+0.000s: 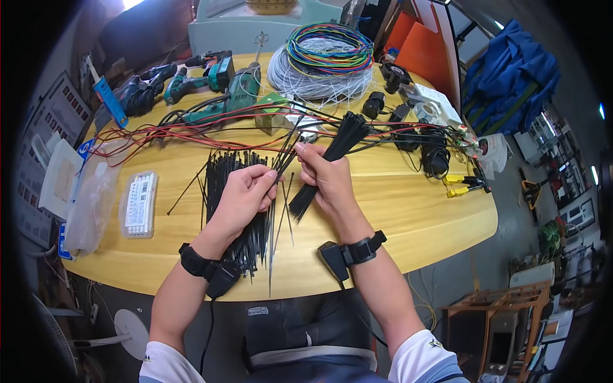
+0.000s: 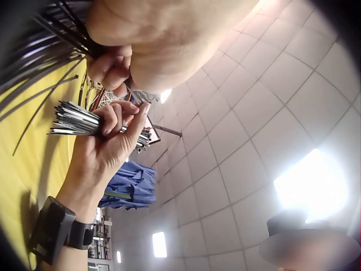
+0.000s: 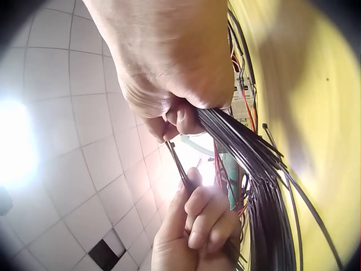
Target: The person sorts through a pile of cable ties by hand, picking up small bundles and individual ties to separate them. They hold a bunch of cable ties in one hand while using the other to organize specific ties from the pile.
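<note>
Left hand (image 1: 241, 196) — pinches black cable ties (image 1: 288, 149); right hand (image 1: 329, 182) — grips thick bundle (image 1: 347, 136); loose pile (image 1: 251, 244) at near edge of desk (image 1: 408, 217)

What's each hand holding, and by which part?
Right grip: thick bundle of black cable ties, around its middle. Left grip: a few black cable ties, partway along.

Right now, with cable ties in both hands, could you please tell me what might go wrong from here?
The thick bundle is held only by the right hand, so it could spill if that grip loosens. The few ties pinched in the left hand might drop back into the loose pile. That pile lies near the front edge of the table, so the left forearm could knock some off.
</note>
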`<state>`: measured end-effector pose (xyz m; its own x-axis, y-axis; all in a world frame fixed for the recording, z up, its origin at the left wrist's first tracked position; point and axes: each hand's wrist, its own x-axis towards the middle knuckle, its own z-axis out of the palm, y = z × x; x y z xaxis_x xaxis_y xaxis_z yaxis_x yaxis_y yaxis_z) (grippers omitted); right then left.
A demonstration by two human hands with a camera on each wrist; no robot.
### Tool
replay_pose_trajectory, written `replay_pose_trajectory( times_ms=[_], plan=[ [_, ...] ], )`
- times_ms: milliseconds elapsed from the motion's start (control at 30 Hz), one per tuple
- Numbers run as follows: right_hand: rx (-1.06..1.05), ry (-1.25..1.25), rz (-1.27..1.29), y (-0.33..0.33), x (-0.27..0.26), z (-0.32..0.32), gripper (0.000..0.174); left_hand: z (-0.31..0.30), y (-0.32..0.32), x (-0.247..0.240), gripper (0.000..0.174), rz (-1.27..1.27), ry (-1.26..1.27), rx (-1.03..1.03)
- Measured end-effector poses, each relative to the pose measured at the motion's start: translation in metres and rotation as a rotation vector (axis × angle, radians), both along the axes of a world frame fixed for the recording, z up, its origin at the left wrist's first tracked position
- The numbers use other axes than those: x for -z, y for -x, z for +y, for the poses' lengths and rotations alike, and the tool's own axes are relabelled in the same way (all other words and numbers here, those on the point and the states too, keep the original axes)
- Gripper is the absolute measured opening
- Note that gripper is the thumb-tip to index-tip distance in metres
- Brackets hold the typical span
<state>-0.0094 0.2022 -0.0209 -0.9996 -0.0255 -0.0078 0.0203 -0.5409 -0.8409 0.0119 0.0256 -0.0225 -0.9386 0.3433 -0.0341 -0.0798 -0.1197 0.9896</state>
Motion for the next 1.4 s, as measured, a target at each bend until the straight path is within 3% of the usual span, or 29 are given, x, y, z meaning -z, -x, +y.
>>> replay_pose_trajectory(
  times_ms=[1100,1200,1400],
  plan=[
    [0.028,0.056,-0.004,0.0027,-0.0013,0.0023,0.015,-0.0006,-0.0017,-0.0025,0.019,0.002,-0.026,-0.027],
    [-0.101,0.016,0.014,0.0022,0.0056,0.0033,0.017,0.0005,-0.0014,-0.0005,0.019,0.030,0.001,-0.026],
    [-0.101,0.005,-0.004,-0.0005,0.0030,-0.0026,0.021,0.0008,-0.0011,0.0011,0.019,0.065,-0.003,-0.029]
  ],
)
